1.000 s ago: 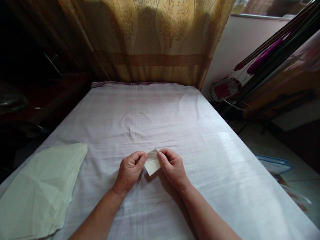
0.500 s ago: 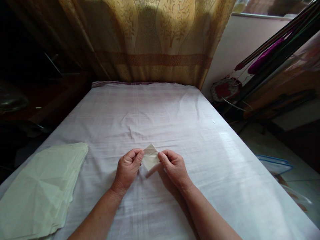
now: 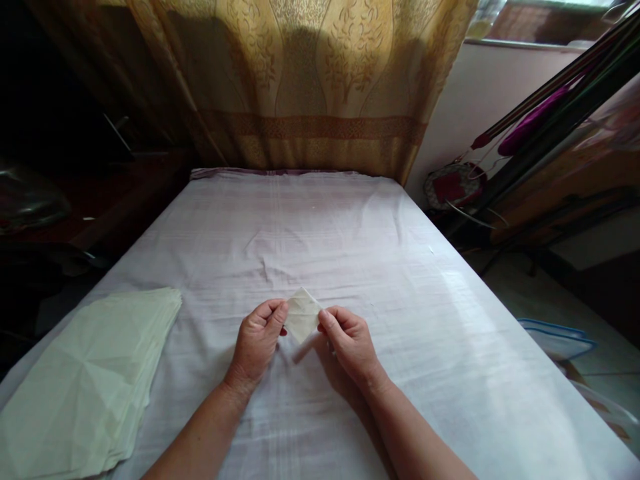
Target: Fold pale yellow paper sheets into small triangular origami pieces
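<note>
A small square of folded pale paper (image 3: 302, 316) is held up like a diamond, one corner pointing away from me and one toward me. My left hand (image 3: 259, 335) pinches its left corner between thumb and curled fingers. At the opposite corner my right hand (image 3: 350, 341) has the same kind of pinch. The paper appears just above the cloth, with a shadow below and to its right. To the left lies a stack of pale green-white paper sheets (image 3: 85, 393); crease lines cross on the top sheet.
A pale checked cloth (image 3: 320, 227) with wrinkles covers the table. Behind its far edge hangs a gold patterned curtain (image 3: 310, 87). Beyond the right edge are a round bag (image 3: 456, 185) and a blue-edged clear item (image 3: 557, 339). A dark reddish surface (image 3: 135, 193) stands at left.
The view has tilted up slightly, so the surroundings sit a little lower. Both hands keep their pinch on the paper, which is angled slightly differently.
</note>
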### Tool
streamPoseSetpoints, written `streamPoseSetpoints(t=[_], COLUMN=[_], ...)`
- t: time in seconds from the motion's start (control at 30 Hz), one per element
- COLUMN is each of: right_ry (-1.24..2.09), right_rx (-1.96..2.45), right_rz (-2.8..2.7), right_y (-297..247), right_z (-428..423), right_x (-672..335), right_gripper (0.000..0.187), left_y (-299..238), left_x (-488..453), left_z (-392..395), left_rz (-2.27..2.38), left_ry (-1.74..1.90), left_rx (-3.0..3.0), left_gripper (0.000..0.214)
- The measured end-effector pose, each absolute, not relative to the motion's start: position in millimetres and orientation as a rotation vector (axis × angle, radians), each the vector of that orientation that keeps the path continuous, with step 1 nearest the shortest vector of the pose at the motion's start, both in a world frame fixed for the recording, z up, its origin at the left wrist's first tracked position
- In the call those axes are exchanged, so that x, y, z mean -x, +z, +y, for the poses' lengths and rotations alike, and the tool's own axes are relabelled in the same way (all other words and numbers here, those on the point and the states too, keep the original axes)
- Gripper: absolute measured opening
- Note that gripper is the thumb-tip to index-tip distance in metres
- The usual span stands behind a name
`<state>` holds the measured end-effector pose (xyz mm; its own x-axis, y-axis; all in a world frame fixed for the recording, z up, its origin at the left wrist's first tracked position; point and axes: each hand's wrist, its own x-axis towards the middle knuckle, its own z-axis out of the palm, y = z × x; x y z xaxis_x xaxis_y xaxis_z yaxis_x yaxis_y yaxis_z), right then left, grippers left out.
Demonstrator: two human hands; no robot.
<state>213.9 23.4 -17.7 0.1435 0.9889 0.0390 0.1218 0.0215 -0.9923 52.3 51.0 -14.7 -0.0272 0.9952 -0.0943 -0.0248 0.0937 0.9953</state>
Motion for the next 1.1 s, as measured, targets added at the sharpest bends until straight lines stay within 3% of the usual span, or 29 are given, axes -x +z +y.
streamPoseSetpoints(t=[0.23, 0.77, 1.1], right_ry=[1.067, 1.027, 0.442], right_rx=[1.311, 1.377, 1.589], right_rz=[-1.106, -1.184, -1.486], right_y=[-14.0, -18.5, -34.2], right_z=[23.6, 27.7, 28.6], right_x=[-209.1, -224.3, -224.3], right_gripper=[0.040, 0.033, 0.024], left_y=[-13.6, -14.1, -16.3], left_x=[-54.9, -48.9, -41.5], left_z=[46.4, 46.4, 48.1], left_rz=[1.208, 1.133, 1.182], left_ry=[1.174, 0.998, 0.835], left_rx=[-1.075, -1.506, -2.231], left_gripper=[0.042, 0.022, 0.022])
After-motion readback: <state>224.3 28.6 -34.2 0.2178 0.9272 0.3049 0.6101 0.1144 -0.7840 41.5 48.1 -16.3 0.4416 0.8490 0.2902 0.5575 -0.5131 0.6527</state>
